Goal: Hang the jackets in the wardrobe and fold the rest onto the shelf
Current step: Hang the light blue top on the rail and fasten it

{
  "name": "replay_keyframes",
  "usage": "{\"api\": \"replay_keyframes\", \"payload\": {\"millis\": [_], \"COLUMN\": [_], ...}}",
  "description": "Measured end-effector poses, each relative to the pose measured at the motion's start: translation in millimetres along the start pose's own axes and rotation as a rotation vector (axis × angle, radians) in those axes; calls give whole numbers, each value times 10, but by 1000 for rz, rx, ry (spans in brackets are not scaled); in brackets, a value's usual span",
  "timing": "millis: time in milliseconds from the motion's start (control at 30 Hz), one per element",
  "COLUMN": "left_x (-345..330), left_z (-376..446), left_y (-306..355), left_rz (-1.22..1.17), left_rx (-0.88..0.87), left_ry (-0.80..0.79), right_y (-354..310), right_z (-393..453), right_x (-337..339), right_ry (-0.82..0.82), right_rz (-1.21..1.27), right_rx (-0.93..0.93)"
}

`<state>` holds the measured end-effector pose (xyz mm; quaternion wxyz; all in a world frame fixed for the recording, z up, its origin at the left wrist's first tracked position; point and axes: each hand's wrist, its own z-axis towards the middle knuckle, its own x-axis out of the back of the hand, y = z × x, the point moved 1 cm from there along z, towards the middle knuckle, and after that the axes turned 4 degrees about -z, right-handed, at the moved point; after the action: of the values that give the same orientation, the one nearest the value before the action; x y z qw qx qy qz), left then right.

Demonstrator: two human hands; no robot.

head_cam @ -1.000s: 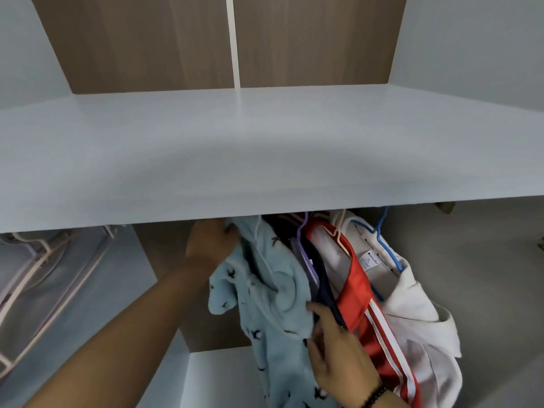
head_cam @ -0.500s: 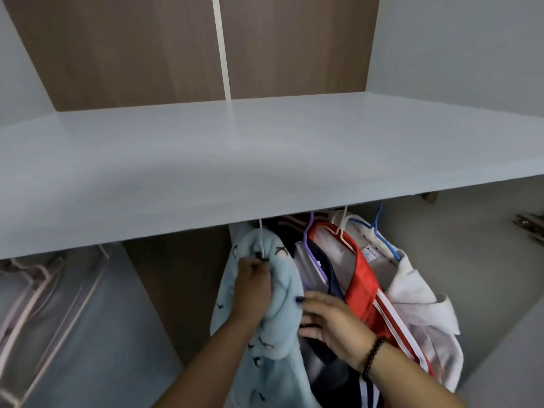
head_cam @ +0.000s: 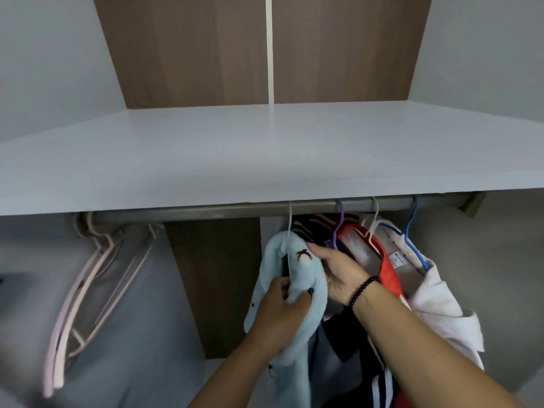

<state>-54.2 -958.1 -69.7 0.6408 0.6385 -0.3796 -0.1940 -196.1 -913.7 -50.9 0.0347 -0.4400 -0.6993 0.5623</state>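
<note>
Currently, landmark for all positions: the grey metal hanging rail (head_cam: 235, 212), running just beneath the front edge of the pale grey-white laminate shelf (head_cam: 265, 154).

Far left end of rail: a bunch of bare pale pink plastic hangers (head_cam: 88, 290), swung out at a slant; at least three, exact count unclear because they overlap. A brown wood-grain back panel (head_cam: 217, 275) shows behind the rail, mid-left.

Below the middle of the rail: one fluffy light blue jacket with small dark printed marks (head_cam: 294, 272), hung on a thin white hanger hook (head_cam: 290, 219) that reaches up to the rail. Left hand (head_cam: 279, 313) sits below it, fingers curled and gripping a fold of the blue fleece near the collar. Right hand (head_cam: 335, 272) is just to the right, fingers fairly straight and together, resting against the blue jacket's right shoulder; a black bead bracelet (head_cam: 363, 290) is on that wrist.

Right of the middle, still on the rail: a dark navy garment (head_cam: 338, 343) under a purple hanger hook (head_cam: 340, 219); one red jacket with white stripes (head_cam: 385, 269) on a cream hanger (head_cam: 372, 228); one white jacket with a collar label (head_cam: 435, 295) on a blue wire hanger (head_cam: 412, 234), nearest the rail's right bracket.

Count of hooks visibly over the rail with clothes: four. Striped dark fabric behind the blue jacket is partly hidden; cannot tell whether it is a separate item.
</note>
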Motion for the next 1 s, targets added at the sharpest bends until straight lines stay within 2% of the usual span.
{"api": "replay_keyframes", "payload": {"millis": [33,100,200,333,467,600,700,833,1000], "left_x": [-9,-47,-128,-172,-247,-354,-373,-368,-356], "left_z": [-23,-67,-156,-284,-424,-511,-620,-842,-1172], "left_y": [-6,-18,-52,-180,-311,-424,-500,-626,-732], "left_rz": [17,93,216,284,241,235,289,382,531], "left_rx": [-17,-66,-131,-251,-296,-274,-222,-177,-151], "left_ry": [27,57,62,175,296,269,234,230,184], "right_y": [17,91,303,414,473,598,695,899,1112], "right_z": [14,136,218,79,-46,-195,-375,-609,-969], "right_x": [-11,30,153,198,256,421,546,755,934], "right_ry": [-5,118,201,60,-28,-84,-36,28,-39], "right_rz": [-15,-52,-89,-119,-43,-86,-222,-577,-917], "right_rx": [25,28,-117,-103,-70,-34,51,195,319]}}
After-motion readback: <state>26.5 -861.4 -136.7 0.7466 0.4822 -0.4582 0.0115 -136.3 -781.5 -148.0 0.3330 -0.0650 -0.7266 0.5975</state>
